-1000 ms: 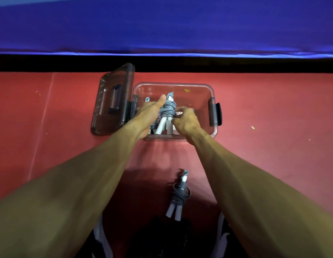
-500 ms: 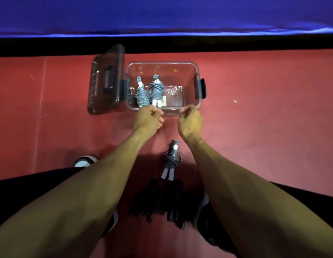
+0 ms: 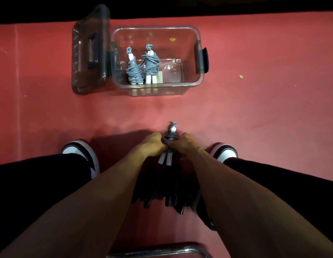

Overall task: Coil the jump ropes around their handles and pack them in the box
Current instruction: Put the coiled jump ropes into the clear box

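Jump rope [image 3: 169, 141] gripped by both hands, red floor [image 3: 255, 112]

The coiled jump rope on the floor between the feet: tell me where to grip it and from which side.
Grip the coiled jump rope at its wrapped middle, where the grey cord binds both handles into one bundle. It lies flat, pointing away from the person, so come from above with fingers closing on its two long sides, as the left hand and right hand do. The bare white handle ends look likelier to slip.
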`<action>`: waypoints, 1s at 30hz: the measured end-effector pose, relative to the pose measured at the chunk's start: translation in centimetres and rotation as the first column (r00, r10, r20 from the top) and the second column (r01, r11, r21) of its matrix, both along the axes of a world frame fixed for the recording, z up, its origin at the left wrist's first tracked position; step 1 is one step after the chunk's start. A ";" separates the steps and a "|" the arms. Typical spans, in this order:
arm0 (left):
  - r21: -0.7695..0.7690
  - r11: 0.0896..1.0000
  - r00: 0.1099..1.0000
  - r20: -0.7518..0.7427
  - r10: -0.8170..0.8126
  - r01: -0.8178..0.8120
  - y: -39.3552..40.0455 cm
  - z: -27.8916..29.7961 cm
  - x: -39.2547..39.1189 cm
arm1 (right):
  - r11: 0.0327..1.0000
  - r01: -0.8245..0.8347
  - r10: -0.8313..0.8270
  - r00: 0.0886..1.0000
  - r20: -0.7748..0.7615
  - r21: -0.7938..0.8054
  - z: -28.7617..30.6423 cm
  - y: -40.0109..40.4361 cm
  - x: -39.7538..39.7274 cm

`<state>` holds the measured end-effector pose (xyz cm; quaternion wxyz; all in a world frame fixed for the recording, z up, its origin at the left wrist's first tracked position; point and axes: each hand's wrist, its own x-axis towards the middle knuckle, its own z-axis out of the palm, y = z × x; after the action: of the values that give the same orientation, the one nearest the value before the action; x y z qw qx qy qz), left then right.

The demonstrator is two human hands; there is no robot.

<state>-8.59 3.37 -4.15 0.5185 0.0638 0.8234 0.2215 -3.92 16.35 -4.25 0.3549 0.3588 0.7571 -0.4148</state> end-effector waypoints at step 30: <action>0.315 0.840 0.892 0.058 0.449 -0.443 -0.5 9.7 -5.8 | 0.937 0.070 -0.171 0.946 -0.276 -0.341 9.3 2.5 -8.5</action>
<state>-14.34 2.87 5.52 0.4279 -0.0441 0.7734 0.4657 -12.41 18.88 5.04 0.2633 0.2739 0.6992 -0.6056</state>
